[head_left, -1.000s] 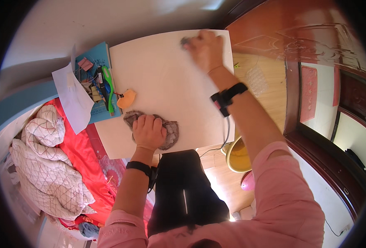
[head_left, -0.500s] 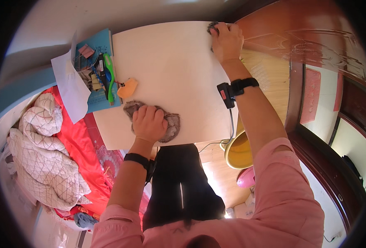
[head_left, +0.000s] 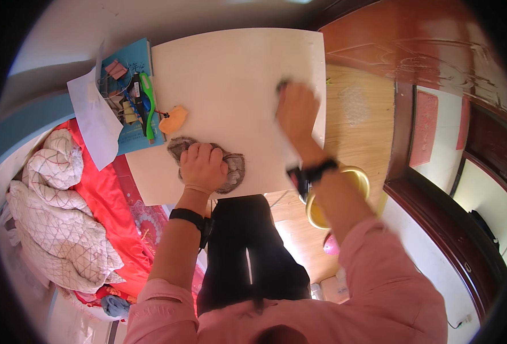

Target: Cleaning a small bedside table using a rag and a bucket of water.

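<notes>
A white table top (head_left: 230, 86) lies below me. My left hand (head_left: 202, 166) presses down on a crumpled grey cloth (head_left: 234, 170) near the table's front edge. My right hand (head_left: 296, 112) is flat near the table's right edge, blurred by motion, with a dark grey cloth (head_left: 281, 87) showing at its fingertips. Both wrists wear black bands. An orange sponge-like piece (head_left: 173, 120) lies just left of the grey cloth.
A blue tray (head_left: 128, 60) with clips, a green brush and small items sits at the table's left, with a white paper (head_left: 96, 123) beside it. A yellow bowl (head_left: 361, 178) stands on the wooden floor at right. A red bed with a white quilt (head_left: 53, 218) is at left.
My right hand has slid from the table's far right corner back toward me along the right edge. My left hand stays on the grey cloth.
</notes>
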The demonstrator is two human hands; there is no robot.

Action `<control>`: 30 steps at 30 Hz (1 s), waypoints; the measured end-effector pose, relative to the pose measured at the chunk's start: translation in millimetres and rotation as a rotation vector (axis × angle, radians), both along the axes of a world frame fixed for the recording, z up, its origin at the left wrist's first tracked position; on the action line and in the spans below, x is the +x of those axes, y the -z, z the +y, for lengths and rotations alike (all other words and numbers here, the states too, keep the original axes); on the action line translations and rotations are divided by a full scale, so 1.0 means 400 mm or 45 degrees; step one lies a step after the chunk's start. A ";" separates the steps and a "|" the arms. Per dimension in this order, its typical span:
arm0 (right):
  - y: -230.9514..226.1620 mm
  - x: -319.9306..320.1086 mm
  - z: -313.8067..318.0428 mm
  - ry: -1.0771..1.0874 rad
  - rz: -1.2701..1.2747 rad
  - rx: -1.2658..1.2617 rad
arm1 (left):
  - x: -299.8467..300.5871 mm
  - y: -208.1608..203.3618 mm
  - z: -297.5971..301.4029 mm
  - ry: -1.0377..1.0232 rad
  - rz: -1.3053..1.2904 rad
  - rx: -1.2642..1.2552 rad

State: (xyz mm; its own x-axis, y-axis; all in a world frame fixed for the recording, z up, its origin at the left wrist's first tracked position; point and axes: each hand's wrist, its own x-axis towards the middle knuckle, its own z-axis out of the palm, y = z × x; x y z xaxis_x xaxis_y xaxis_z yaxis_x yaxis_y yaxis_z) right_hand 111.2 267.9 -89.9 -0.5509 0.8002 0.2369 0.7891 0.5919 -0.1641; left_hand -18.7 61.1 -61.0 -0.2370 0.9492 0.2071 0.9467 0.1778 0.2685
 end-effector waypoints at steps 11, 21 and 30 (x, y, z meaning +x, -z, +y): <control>-0.011 -0.025 0.039 0.134 -0.069 -0.002 | 0.012 0.013 0.017 -0.003 -0.013 0.012; -0.044 -0.086 0.251 0.290 -0.146 -0.055 | 0.017 0.004 0.031 0.000 -0.010 -0.046; -0.008 0.154 -0.089 0.154 -0.029 -0.219 | 0.013 -0.011 0.026 -0.002 -0.026 -0.063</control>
State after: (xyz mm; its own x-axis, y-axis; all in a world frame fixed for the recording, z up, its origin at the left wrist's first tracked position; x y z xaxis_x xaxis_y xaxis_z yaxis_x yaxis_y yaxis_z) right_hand 172.7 232.3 -86.6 -0.4521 0.8884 0.0800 0.8573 0.4576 -0.2360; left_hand -13.4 71.4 -56.6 -0.2419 0.9579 0.1549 0.9410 0.1926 0.2784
